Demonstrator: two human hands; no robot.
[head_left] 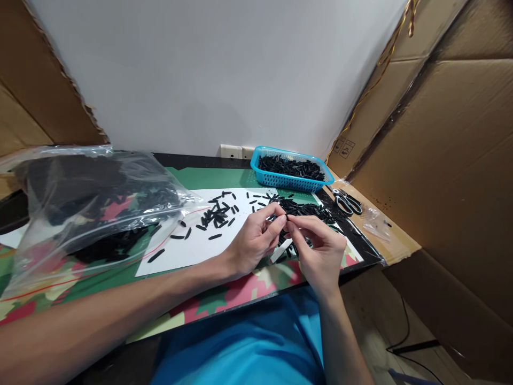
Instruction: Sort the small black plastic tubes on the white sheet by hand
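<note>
My left hand and my right hand meet fingertip to fingertip above the table, pinching a small black piece between them. Most of that piece is hidden by the fingers. Behind and below the hands lies a dense pile of black pieces, partly covered by them. To the left, a looser group of black pieces is scattered over white paper. A pale strip shows on the pile between my hands.
A blue basket of black pieces stands at the back. Scissors and a small clear bag lie right. A large clear zip bag with black pieces covers the left. Cardboard walls the right side.
</note>
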